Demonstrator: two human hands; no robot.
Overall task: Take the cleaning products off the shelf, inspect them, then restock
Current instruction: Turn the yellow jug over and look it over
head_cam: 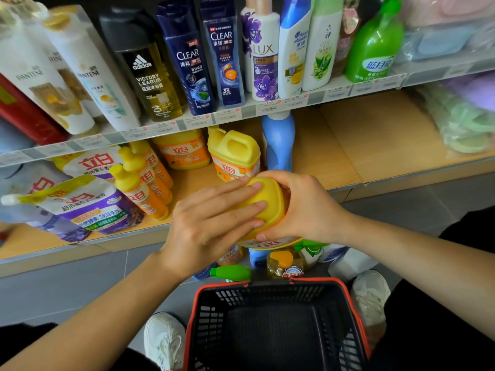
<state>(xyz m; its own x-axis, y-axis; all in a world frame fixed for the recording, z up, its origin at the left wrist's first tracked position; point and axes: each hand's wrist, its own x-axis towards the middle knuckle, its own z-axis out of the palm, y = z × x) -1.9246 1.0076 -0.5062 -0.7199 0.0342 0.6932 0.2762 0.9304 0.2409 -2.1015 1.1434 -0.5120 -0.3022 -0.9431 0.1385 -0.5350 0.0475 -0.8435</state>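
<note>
A yellow detergent jug [267, 202] is held in front of the lower shelf [334, 167], above the floor. My right hand [300, 207] grips its right side with curled fingers and thumb. My left hand [211, 226] lies over its left side with straight fingers pressed on the yellow top. Most of the jug's label is hidden by the hands. On the lower shelf stand another yellow jug [234, 153], a blue bottle [278, 140], several small yellow-orange bottles [144, 180] and detergent pouches [88, 204].
A black basket with a red rim [273, 325] sits on the floor below the hands. Several bottles [286, 261] stand on the floor beyond it. The upper shelf [241, 111] holds shampoo bottles. The lower shelf's right part is bare wood. My white shoes flank the basket.
</note>
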